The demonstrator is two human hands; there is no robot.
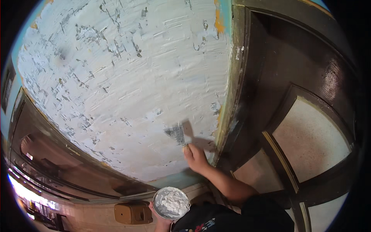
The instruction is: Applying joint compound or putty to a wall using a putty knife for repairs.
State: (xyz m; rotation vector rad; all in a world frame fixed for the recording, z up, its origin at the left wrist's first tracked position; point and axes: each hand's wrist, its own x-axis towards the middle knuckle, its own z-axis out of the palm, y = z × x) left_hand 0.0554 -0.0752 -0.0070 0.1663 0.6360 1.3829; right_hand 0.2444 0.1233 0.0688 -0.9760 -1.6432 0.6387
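Observation:
My right hand is closed round the handle of a putty knife. Its wide grey blade, smeared with filler, is at the lower part of the wall, which is coated in rough white filler with dark gaps showing through. Whether the blade touches the surface, I cannot tell. Low in front of my body, my left hand grips a round bowl from its left side. White putty lies heaped inside the bowl.
A dark wooden door with pale panels stands to the right, its worn frame bordering the wall. Another dark frame with brown panels runs along the left. A brown plastic stool sits on the tiled floor below.

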